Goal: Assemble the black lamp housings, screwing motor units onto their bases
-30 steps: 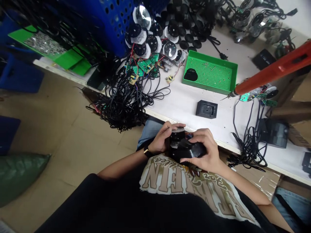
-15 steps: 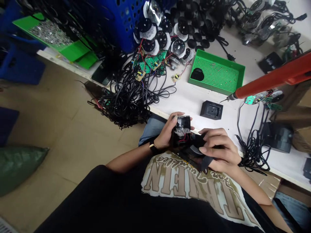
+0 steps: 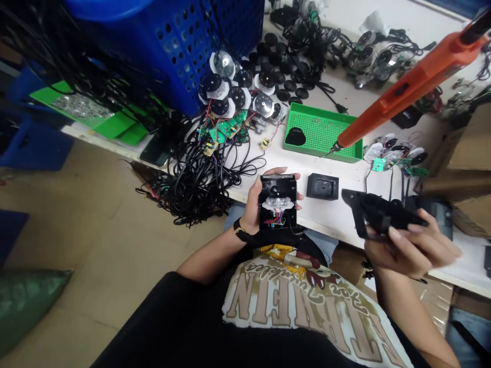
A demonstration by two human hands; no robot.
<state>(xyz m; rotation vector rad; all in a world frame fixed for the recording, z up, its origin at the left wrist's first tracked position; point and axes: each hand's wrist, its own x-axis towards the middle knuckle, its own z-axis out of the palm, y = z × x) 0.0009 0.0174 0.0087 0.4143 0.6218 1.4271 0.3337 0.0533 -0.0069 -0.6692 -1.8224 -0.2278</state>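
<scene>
My left hand [image 3: 253, 204] is wrapped round an open black housing [image 3: 279, 185] close to my shirt. Inside the housing sit a clear plastic piece with a white rim, red and blue wires and a bit of green circuit board. Off to the right, my right hand [image 3: 412, 248] grips a black plastic cover [image 3: 378, 212], tilted and slightly blurred over the table edge. Between the two hands, a black block with a rectangular recess [image 3: 322, 187] lies on the white table.
An orange electric screwdriver [image 3: 406, 94] hangs at a slant, its tip by a green tray [image 3: 324, 153] with small screws. Coiled black cables [image 3: 195, 179] spill over the table edge. A blue crate [image 3: 172, 61], lens assemblies [image 3: 264, 105] and cardboard boxes [image 3: 473, 138] stand around.
My right hand has moved right and away from the housing, carrying the black cover. The housing's inside now shows fully in my left hand. The view has shifted somewhat.
</scene>
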